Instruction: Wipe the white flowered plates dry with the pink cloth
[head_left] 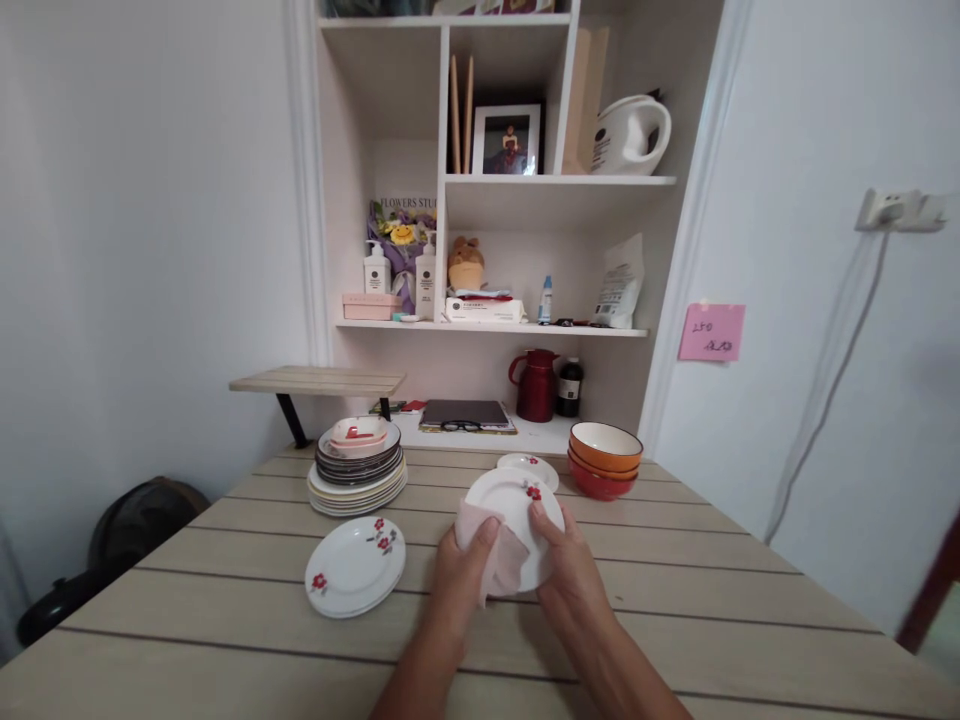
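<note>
So the biggest thing here is the pale wood-plank table (675, 600), filling the whole near half of the view, with a white built-in shelf unit (502, 180) rising at its far edge. On the far left of the table sits a tall stack of plates (358, 482), dark ones over white ones, with a little pink-and-white dish on top. Over on the far right there's a stack of bowls (604, 460), orange and red outside, cream inside. Nearer and to the left lies a small pile of white plates with red flowers (355, 565), flat on the wood, well apart from the hands. Dead centre, lifted off the table and tilted up toward the camera, is the white flower plate (517, 505) being handled. The right hand (570, 575) has it by the right rim, thumb on the face just beside the red flower print, fingers behind, so that grip is pinched onto the plate. The left hand (461, 570) is curled around a pink cloth (499, 560), pressing it against the lower left of the plate's face, thumb on top of the cloth. Just behind the held plate, another small flower plate (529, 468) lies flat on the table near the bowls.
</note>
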